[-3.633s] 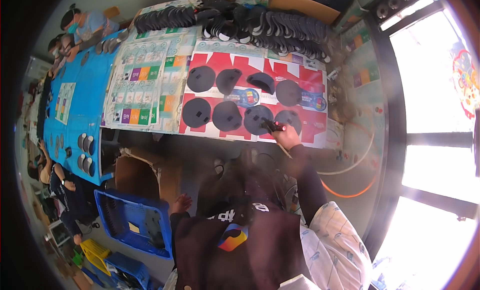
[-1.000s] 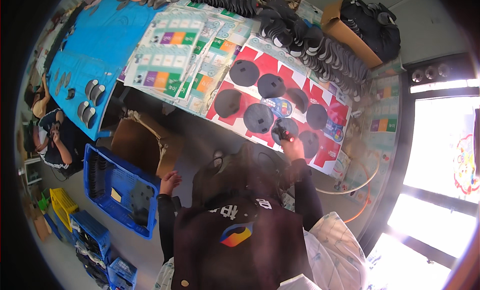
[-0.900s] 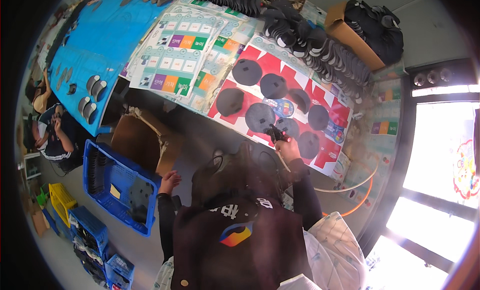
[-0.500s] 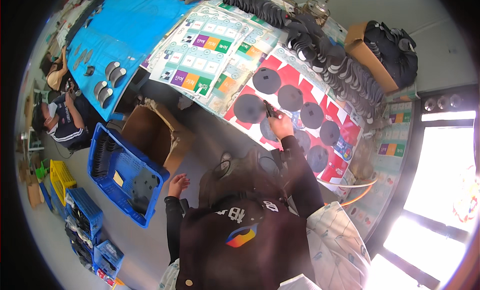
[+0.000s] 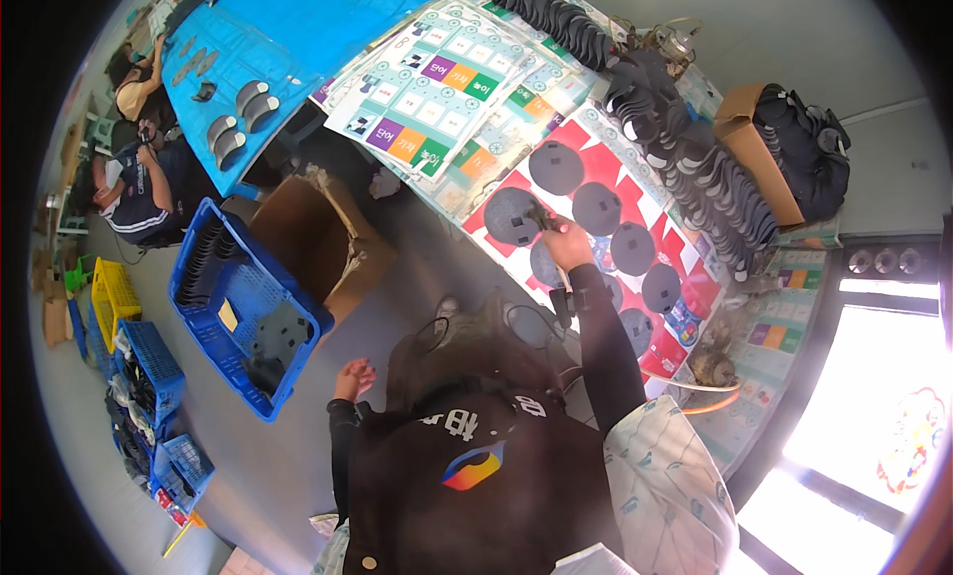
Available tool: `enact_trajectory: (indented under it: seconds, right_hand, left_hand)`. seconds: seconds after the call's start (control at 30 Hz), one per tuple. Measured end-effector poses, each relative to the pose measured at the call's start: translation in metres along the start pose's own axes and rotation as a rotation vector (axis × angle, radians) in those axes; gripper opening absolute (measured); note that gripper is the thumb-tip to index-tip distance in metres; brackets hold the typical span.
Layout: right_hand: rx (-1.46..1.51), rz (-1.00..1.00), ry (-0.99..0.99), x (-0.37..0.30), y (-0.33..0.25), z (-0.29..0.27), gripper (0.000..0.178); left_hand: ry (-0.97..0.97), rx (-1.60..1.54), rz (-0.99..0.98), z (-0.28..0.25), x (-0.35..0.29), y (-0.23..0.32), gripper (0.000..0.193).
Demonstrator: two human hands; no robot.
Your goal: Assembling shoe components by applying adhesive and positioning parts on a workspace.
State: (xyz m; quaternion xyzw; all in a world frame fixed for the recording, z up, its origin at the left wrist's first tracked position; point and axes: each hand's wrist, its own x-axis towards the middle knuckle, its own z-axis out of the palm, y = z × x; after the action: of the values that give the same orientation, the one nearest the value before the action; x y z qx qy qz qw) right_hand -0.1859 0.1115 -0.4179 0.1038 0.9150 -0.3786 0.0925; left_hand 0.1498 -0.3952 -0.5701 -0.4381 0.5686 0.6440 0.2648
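Observation:
My right hand (image 5: pixel 566 244) grips a dark spray gun (image 5: pixel 539 218), its front end at the edge of a grey round disc (image 5: pixel 504 210). A small dark square shows on that disc. Several similar discs, among them a far one (image 5: pixel 556 168) and a right-hand one (image 5: pixel 661 288), lie spread over a red and white printed sheet (image 5: pixel 571 133). Part of one disc is hidden beneath my right hand. Away from the table, my left hand (image 5: pixel 354 379) hangs beside my body, fingers loosely bent and apart, with nothing in it.
Curved dark pieces (image 5: pixel 715 188) line the table's far right side, beside a cardboard box (image 5: pixel 759 158) of dark items. Printed sheets (image 5: pixel 407 119) are piled left of the discs. A blue crate (image 5: pixel 253 377) and an open carton (image 5: pixel 347 287) stand at left. Two people sit beyond the blue-covered table (image 5: pixel 288 29).
The view has shifted, so the table sits farther right in the picture. Relative to the discs, my right hand has moved slightly left with the spray gun. My left hand stays low, still empty.

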Motion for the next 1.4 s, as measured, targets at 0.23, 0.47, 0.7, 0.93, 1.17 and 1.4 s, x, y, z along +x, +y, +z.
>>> enact_trajectory:
  seconds: [0.23, 0.47, 0.7, 0.93, 1.17, 1.4]
  right_hand:
    - [0.071, 0.145, 0.009, -0.023, 0.017, -0.003, 0.032]
    - [0.206, 0.266, 0.142, -0.01, 0.029, 0.013, 0.026]
    - [0.261, 0.238, -0.162, -0.01, 0.034, 0.011, 0.029]
    - [0.113, 0.246, 0.133, 0.004, 0.035, -0.039, 0.035]
    - [0.183, 0.342, 0.272, 0.084, 0.027, -0.063, 0.037]
    - [0.116, 0.265, 0.257, 0.115, 0.03, -0.063, 0.037]
  left_hand:
    - [0.025, -0.019, 0.004, -0.004, 0.002, 0.002, 0.024]
    - [0.001, -0.012, 0.001, -0.009, 0.008, -0.001, 0.028]
    - [-0.009, -0.001, -0.021, -0.006, 0.015, -0.001, 0.027]
    - [-0.008, -0.032, -0.023, 0.006, 0.016, 0.007, 0.025]
    - [0.005, 0.001, -0.052, 0.024, 0.013, 0.009, 0.025]
    - [0.029, 0.026, -0.042, 0.028, 0.005, 0.009, 0.03]
